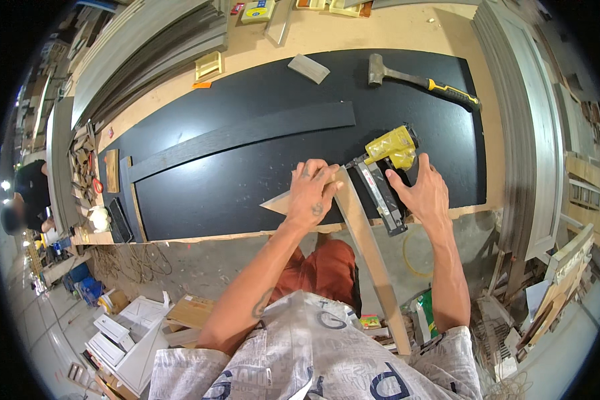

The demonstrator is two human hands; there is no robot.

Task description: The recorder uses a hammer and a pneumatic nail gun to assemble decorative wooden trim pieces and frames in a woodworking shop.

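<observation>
Pinching away at the corner of two strips (373,268) just above the near side of the panel (247,200), the left hand (315,192) has a narrow grip; one strip drops past the panel's near edge. The right hand (425,192)? Wide grip, right beside the nailer (391,148) over the panel's right part, though touching I can't tell! Across mid-panel, a black strip (247,135); toward its far edge, a block (309,69) and hammer (417,81); beyond the panel, bare counter (447,27).

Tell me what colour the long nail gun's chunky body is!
The chunky body of the long nail gun is mostly yellow, best seen in the head view.
</observation>
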